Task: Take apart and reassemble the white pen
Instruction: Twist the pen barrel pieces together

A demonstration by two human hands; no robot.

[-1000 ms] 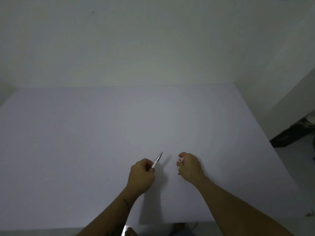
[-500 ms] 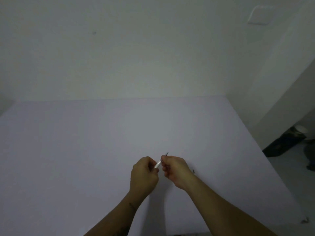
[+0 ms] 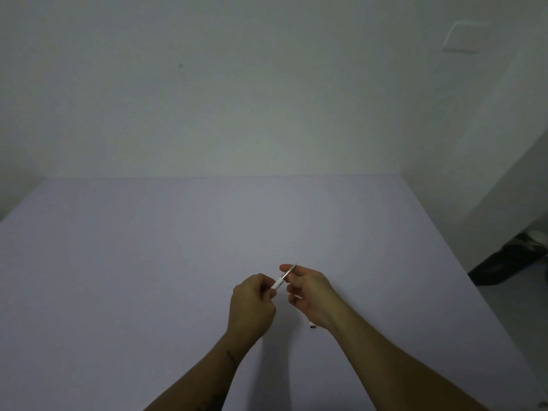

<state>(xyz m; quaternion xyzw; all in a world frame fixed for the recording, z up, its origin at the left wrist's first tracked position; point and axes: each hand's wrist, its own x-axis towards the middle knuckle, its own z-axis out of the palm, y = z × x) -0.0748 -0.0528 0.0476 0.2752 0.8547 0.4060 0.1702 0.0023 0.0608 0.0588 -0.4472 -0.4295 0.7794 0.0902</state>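
Both hands grip my white pen (image 3: 279, 282): left hand (image 3: 250, 304) steadies the barrel, right hand (image 3: 308, 289) pinches its tip to twist.

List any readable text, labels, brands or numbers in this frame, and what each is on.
None can be read.
Pen: no print can be made out.
Small pen part on the table: too small to tell.
Wall plate: blank, blurred.
Left forearm mark: too blurred to read.

Left hand (image 3: 252, 304) curled into a loose fist, right hand (image 3: 308, 287) pinching with thumb and forefinger; both forearms reaching forward, converging.
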